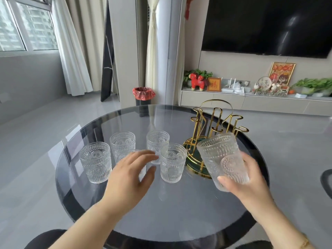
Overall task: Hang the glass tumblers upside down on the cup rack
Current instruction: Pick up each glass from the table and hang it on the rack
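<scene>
My right hand (249,178) grips an embossed glass tumbler (221,157), held upright and slightly tilted above the table, just in front of the gold cup rack (213,126). The rack stands on a dark green round base and its hooks carry nothing. Several more tumblers stand upright on the round glass table (161,212): one at the far left (95,161), one behind it (122,145), one at the back (157,142) and one near the rack (173,162). My left hand (129,175) hovers open over the table; another tumbler seems partly hidden behind its fingers.
A red-lined bin (143,95) stands on the floor beyond the table. A low TV cabinet (251,101) with plants and ornaments runs along the right wall under a dark screen. A dark chair edge (326,180) shows at the right.
</scene>
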